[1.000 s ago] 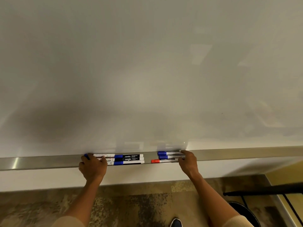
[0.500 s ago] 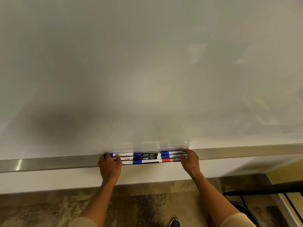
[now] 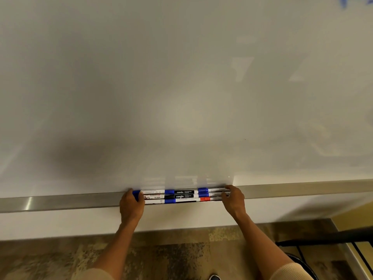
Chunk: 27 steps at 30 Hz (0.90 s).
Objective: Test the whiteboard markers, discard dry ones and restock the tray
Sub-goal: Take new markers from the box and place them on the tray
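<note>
Several whiteboard markers (image 3: pixel 181 196) with blue, black and red caps lie end to end in three rows in the metal tray (image 3: pixel 60 202) under the whiteboard (image 3: pixel 181 98). My left hand (image 3: pixel 131 207) curls over the left ends of the rows, a blue cap showing between its fingers and thumb. At the right ends of the rows my right hand (image 3: pixel 234 201) touches the markers with its fingertips. The two marker groups sit pressed together between my hands.
Faint blue scribbles (image 3: pixel 355 1) mark the board's top right corner. Below the tray is a white wall strip, then patterned carpet (image 3: pixel 171 257). A black metal frame (image 3: pixel 323 239) stands at the lower right, beside a yellow wall.
My left hand slid the left group of markers to the right until it met the right group. The right hand stayed at the right ends.
</note>
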Each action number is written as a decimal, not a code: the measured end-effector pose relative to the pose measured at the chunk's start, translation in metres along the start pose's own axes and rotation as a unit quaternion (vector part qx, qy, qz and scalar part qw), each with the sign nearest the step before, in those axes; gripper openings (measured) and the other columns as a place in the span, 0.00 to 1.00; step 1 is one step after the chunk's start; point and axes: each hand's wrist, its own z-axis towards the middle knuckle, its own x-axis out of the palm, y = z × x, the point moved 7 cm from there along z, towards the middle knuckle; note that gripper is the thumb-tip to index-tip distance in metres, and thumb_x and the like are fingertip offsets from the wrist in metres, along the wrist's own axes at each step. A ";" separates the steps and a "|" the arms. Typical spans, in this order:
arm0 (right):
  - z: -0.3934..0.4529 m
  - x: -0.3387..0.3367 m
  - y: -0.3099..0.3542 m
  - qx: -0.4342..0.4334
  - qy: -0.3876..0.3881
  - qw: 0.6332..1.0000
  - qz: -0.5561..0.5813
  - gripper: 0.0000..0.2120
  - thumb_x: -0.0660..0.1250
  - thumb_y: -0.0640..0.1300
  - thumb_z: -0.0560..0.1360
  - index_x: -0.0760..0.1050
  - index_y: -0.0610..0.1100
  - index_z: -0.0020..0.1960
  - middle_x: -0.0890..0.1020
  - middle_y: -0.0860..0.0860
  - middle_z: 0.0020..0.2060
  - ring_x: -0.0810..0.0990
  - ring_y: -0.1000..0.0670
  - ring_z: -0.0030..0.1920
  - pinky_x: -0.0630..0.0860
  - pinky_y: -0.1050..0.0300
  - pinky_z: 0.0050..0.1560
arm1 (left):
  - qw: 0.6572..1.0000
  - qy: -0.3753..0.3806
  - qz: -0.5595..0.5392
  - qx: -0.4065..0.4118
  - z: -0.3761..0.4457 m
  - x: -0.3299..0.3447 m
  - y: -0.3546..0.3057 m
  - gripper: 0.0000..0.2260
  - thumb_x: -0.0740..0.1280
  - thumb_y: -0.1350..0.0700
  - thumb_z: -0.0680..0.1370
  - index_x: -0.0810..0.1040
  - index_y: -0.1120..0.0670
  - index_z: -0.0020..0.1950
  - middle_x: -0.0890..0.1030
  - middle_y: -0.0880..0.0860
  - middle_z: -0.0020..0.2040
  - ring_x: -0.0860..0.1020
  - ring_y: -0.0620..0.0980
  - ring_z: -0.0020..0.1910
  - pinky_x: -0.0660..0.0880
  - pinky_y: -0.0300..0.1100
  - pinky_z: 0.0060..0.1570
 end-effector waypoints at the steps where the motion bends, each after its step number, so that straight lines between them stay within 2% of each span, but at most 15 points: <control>1: -0.001 0.000 0.000 -0.001 0.000 1.000 0.007 0.16 0.67 0.37 0.79 0.75 0.38 0.66 0.80 0.40 0.61 0.81 0.41 0.59 0.77 0.52 0.61 | 1.000 0.001 -0.001 -0.001 -0.001 0.000 0.001 0.15 0.65 0.55 0.80 0.74 0.63 0.63 0.78 0.63 0.59 0.76 0.63 0.58 0.76 0.55 0.56; 4: -0.007 -0.005 -0.001 -0.026 -0.024 0.999 0.003 0.22 0.68 0.43 0.79 0.69 0.40 0.71 0.75 0.40 0.67 0.76 0.41 0.65 0.74 0.48 0.65 | 0.998 -0.003 0.047 0.034 -0.008 0.005 0.001 0.23 0.65 0.52 0.80 0.68 0.63 0.70 0.71 0.64 0.68 0.69 0.64 0.68 0.70 0.60 0.66; 6: -0.014 -0.008 -0.002 -0.069 -0.062 0.994 -0.056 0.28 0.66 0.52 0.79 0.64 0.44 0.75 0.70 0.41 0.72 0.71 0.40 0.71 0.69 0.44 0.70 | 0.990 -0.015 0.113 0.083 -0.018 0.011 -0.003 0.25 0.66 0.49 0.79 0.67 0.60 0.71 0.69 0.64 0.71 0.66 0.64 0.71 0.68 0.64 0.66; 9: -0.025 -0.002 -0.016 -0.093 -0.052 0.980 -0.170 0.39 0.51 0.70 0.77 0.51 0.51 0.81 0.51 0.45 0.81 0.53 0.40 0.80 0.50 0.36 0.76 | 0.969 -0.018 0.190 0.154 -0.047 0.029 -0.023 0.30 0.60 0.39 0.78 0.65 0.56 0.74 0.64 0.62 0.75 0.62 0.64 0.74 0.61 0.67 0.68; 11: -0.031 0.004 -0.023 -0.124 -0.044 0.964 -0.231 0.42 0.41 0.74 0.74 0.44 0.54 0.82 0.42 0.47 0.81 0.43 0.41 0.80 0.40 0.34 0.74 | 0.958 0.006 0.214 0.192 -0.068 0.046 -0.036 0.36 0.52 0.34 0.76 0.58 0.53 0.78 0.56 0.59 0.79 0.55 0.61 0.77 0.53 0.64 0.71; 13: -0.036 0.005 -0.032 -0.154 -0.042 0.949 -0.273 0.41 0.39 0.75 0.75 0.43 0.55 0.81 0.41 0.47 0.81 0.41 0.41 0.80 0.39 0.32 0.73 | 0.949 0.030 0.227 0.216 -0.088 0.066 -0.043 0.38 0.49 0.31 0.75 0.51 0.50 0.80 0.48 0.55 0.81 0.49 0.58 0.79 0.49 0.62 0.72; 15: -0.037 0.003 -0.043 -0.158 -0.037 0.941 -0.296 0.40 0.40 0.75 0.75 0.42 0.55 0.81 0.42 0.46 0.81 0.42 0.40 0.80 0.41 0.30 0.74 | 0.942 0.047 0.243 0.227 -0.105 0.084 -0.050 0.38 0.49 0.30 0.75 0.49 0.48 0.80 0.45 0.54 0.81 0.46 0.58 0.79 0.49 0.64 0.72; 21: -0.051 -0.016 -0.078 -0.154 -0.021 0.933 -0.324 0.40 0.39 0.76 0.75 0.37 0.58 0.80 0.40 0.47 0.81 0.40 0.39 0.80 0.41 0.27 0.74 | 0.920 0.092 0.279 0.261 -0.151 0.120 -0.075 0.38 0.46 0.29 0.75 0.49 0.47 0.80 0.46 0.55 0.81 0.46 0.59 0.79 0.50 0.67 0.72; 25: -0.068 -0.045 -0.102 -0.108 -0.034 0.943 -0.312 0.40 0.42 0.76 0.75 0.46 0.56 0.81 0.45 0.46 0.81 0.45 0.39 0.80 0.46 0.25 0.73 | 0.905 0.109 0.288 0.294 -0.183 0.133 -0.100 0.38 0.46 0.28 0.75 0.47 0.46 0.80 0.45 0.54 0.81 0.44 0.57 0.79 0.52 0.67 0.73; 27: -0.079 -0.061 -0.114 -0.089 -0.036 0.946 -0.309 0.40 0.42 0.76 0.75 0.47 0.56 0.81 0.44 0.47 0.81 0.44 0.39 0.80 0.42 0.26 0.73 | 0.896 0.120 0.286 0.317 -0.199 0.138 -0.114 0.38 0.45 0.28 0.75 0.47 0.46 0.80 0.43 0.54 0.81 0.43 0.57 0.79 0.50 0.66 0.73</control>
